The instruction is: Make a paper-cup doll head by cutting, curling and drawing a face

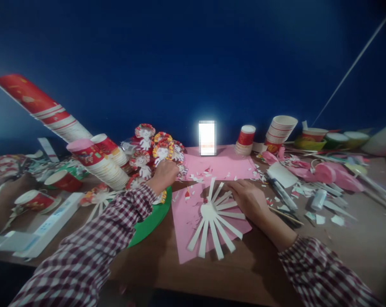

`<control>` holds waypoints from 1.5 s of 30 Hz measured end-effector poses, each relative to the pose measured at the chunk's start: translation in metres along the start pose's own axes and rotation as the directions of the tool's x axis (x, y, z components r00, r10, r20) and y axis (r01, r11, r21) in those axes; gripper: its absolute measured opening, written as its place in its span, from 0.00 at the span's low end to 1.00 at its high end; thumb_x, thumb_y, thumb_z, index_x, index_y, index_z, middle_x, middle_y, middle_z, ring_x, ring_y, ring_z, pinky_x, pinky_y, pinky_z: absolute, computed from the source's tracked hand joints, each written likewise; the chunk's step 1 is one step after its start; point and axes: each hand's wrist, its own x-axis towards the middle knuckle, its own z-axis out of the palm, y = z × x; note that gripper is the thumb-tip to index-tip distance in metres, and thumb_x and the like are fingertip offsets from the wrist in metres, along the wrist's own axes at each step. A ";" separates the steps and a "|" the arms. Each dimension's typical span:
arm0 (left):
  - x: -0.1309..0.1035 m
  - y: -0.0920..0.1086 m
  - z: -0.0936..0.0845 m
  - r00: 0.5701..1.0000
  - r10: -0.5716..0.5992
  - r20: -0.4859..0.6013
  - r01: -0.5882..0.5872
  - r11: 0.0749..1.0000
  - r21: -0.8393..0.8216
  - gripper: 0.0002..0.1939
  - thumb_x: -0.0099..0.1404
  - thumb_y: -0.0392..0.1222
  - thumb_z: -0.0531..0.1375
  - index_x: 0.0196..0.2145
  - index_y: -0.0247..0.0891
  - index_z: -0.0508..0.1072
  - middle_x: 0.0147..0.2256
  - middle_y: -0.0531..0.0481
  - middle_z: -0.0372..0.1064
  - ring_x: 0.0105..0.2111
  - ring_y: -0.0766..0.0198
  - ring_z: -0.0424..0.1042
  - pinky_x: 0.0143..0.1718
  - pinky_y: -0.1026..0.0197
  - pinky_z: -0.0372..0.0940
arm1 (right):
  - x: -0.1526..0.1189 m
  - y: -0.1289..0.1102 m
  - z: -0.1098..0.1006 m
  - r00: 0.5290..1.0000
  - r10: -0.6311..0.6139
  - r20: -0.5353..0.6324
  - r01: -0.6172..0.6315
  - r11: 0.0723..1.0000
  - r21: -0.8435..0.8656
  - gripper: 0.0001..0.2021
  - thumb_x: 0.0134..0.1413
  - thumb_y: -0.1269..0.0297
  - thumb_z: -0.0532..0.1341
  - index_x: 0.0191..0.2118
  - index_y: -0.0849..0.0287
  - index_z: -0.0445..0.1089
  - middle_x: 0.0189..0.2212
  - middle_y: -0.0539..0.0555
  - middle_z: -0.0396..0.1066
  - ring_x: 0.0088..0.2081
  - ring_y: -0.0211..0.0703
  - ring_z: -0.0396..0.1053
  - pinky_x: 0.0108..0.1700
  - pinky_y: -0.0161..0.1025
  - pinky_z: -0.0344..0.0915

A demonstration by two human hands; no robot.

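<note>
A white paper cup cut into strips (208, 215) lies splayed on a pink sheet (182, 238), its strips fanning out around the base. My right hand (249, 198) rests at the sheet's right side with its fingers stretched toward the upper strips; whether they touch is hard to tell. Among decorated paper figures (145, 138) with red and yellow frilled rims, my left hand (165, 174) is closed. Its fingertips are turned away, and what they hold is hidden. Beneath that arm is a green round board (157, 224).
Stacked red and white cups (100, 164) lean at left, near a white box (54, 226) and another person's hand (14, 192). A bright screen (207, 138) stands behind a second pink sheet (218, 166). At right are a marker (282, 192), a glue bottle (318, 199) and paper scraps.
</note>
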 end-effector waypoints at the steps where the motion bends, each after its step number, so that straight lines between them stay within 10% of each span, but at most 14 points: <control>1: 0.000 0.000 0.001 1.000 -0.001 -0.006 0.001 1.000 -0.005 0.11 0.56 0.30 0.54 0.27 0.30 0.77 0.31 0.35 0.74 0.38 0.48 0.73 0.39 0.52 0.61 | 0.000 0.000 0.000 1.000 0.000 -0.002 0.000 1.000 -0.002 0.10 0.62 0.67 0.55 0.45 0.54 0.73 0.36 0.54 0.74 0.39 0.42 0.70 0.38 0.34 0.59; 24: -0.003 -0.058 -0.003 0.937 -0.347 -0.024 0.306 0.855 -0.418 0.15 0.58 0.44 0.54 0.33 0.37 0.79 0.32 0.46 0.78 0.33 0.58 0.74 0.32 0.63 0.62 | -0.001 0.004 0.007 0.999 -0.024 -0.029 0.024 1.000 -0.016 0.10 0.62 0.65 0.57 0.45 0.54 0.73 0.36 0.54 0.75 0.36 0.43 0.71 0.36 0.35 0.59; 45: -0.018 -0.020 0.014 0.997 0.018 -0.069 -0.029 0.987 -0.161 0.10 0.61 0.34 0.54 0.32 0.38 0.76 0.35 0.44 0.74 0.42 0.54 0.69 0.44 0.54 0.61 | 0.000 0.000 0.003 1.000 -0.027 0.001 0.027 0.999 -0.018 0.11 0.62 0.67 0.56 0.46 0.54 0.73 0.40 0.54 0.76 0.40 0.44 0.72 0.39 0.36 0.61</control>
